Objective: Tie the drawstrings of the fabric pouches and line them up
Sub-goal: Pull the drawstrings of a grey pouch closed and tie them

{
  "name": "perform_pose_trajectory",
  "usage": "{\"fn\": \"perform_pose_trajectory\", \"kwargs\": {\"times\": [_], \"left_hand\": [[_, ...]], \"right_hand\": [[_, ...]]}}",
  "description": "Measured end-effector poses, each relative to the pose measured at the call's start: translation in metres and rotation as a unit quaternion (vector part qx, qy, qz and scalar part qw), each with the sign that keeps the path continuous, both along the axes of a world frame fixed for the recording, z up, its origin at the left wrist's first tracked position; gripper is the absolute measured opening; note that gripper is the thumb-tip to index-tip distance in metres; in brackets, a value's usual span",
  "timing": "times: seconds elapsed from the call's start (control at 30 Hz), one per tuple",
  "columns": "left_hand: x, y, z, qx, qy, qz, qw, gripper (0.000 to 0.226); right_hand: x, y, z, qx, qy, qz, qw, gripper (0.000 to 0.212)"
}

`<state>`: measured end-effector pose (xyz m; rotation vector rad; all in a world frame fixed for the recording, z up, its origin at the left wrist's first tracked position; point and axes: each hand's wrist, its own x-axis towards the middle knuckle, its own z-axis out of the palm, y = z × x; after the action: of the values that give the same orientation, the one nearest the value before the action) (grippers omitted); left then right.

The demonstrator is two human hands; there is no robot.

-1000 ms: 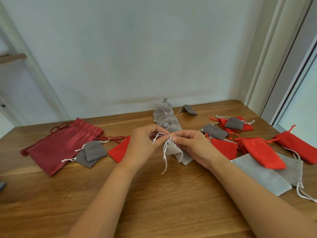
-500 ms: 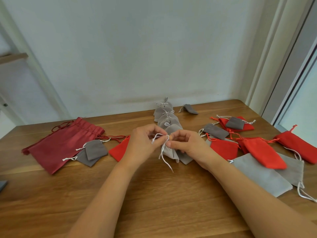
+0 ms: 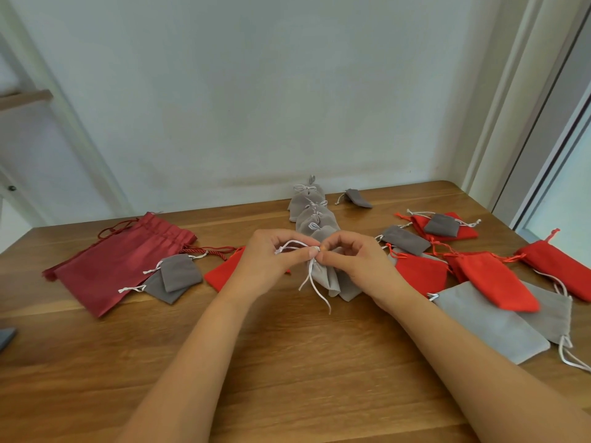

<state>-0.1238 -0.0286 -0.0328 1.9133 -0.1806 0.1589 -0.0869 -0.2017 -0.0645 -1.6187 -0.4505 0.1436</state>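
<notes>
Pinching white drawstring (image 3: 309, 282) of grey pouch (image 3: 323, 276), left hand (image 3: 265, 265) fingers clamped; right hand (image 3: 361, 265) likewise

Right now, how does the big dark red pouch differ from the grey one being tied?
The dark red pouch is larger than the grey pouch. It lies flat, unheld; the grey one is held by left hand and right hand. Red cord versus white. Both have drawstrings.

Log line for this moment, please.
step: tying knot | left hand: pinches white drawstring | right hand: pinches it at grey pouch neck | tied grey row: behind it
</notes>
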Motion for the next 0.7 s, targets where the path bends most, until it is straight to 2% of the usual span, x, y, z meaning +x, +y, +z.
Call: {"fn": "perform_pose_trajectory", "kwargs": {"times": [0.13,0.27,0.43,0.7], "left_hand": [[0.0005,0.0013,0.0008,0.001,0.018,0.006,1.0,0.006],[0.0007,-0.0039,-0.0015,0.025,0.049,-0.006,0.998,0.004],[0.0023,-0.0006,0.0002,0.006,0.055,-0.003,0.998,0.008],[0.0043,0.0014,-0.0026,0.019,0.066,-0.006,0.998,0.006]], "right_hand": [[-0.0002,0.0009,0.0019,0.001,-0.006,0.009,1.0,0.005],[-0.0006,0.0007,-0.0001,-0.047,-0.042,0.001,0.998,0.015],[0.0014,-0.0009,-0.0021,-0.042,-0.042,-0.008,0.998,0.005],[-0.0013,-0.004,0.0034,-0.05,-0.047,0.018,0.997,0.008]]}}
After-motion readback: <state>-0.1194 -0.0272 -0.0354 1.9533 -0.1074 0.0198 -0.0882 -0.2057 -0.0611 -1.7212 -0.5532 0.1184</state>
